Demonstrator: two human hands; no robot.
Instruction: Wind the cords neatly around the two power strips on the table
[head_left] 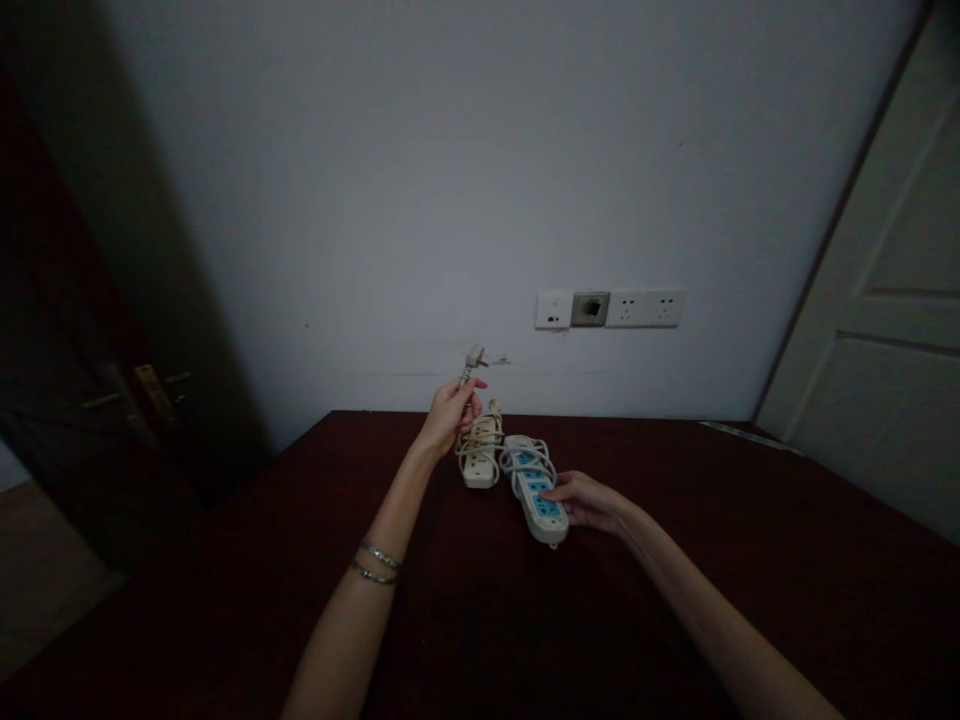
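Observation:
Between the thumb and fingers of my left hand (451,412) is a white power plug (475,356), its prongs pointing right. My right hand (589,500) grips the near end of a white power strip with blue sockets (545,507), thumb on top and fingers at its right side. A pale cord (529,460) is coiled around the strip's far half. Just left of it lies a second, cream power strip (480,474) wrapped in its own cord, partly behind my left hand. Its plug (494,406) sticks up at the far end.
Both strips are at the dark red table (420,620), near the wall. A row of wall sockets (643,309) and a switch plate (590,309) sits above the table's back edge. A thin strip (750,437) lies at the back right. Doors stand at both sides.

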